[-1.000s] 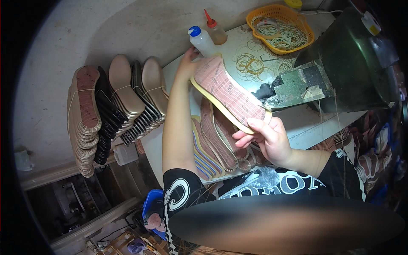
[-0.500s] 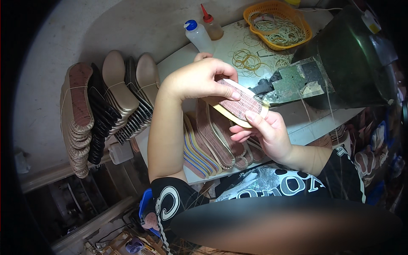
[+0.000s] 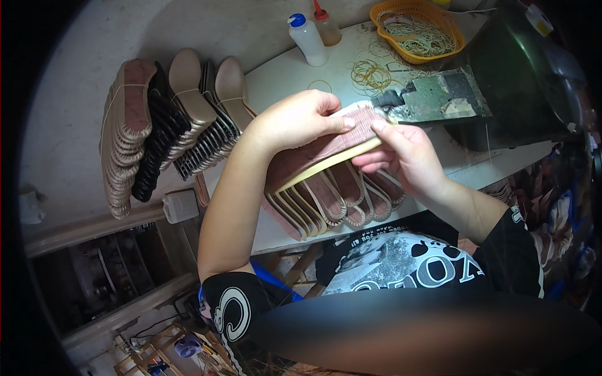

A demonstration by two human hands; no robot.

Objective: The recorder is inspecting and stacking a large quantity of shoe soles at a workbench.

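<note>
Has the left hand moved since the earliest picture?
Yes: the left hand has come down the picture, away from the blue-capped bottle, onto the pink insole.

Open: tabletop [image 3: 279, 78] left of white bottle [image 3: 310, 45] | Blocked centre — held insole [image 3: 332, 143], green machine [image 3: 448, 94] | Blocked near edge — insole stacks [image 3: 325, 197]

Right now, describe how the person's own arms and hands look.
The left sleeve is short and black with a large curved white print; the right sleeve is black with white trim. Both the left forearm and right forearm are bare. The left fingers and right fingers are ungloved.
</note>
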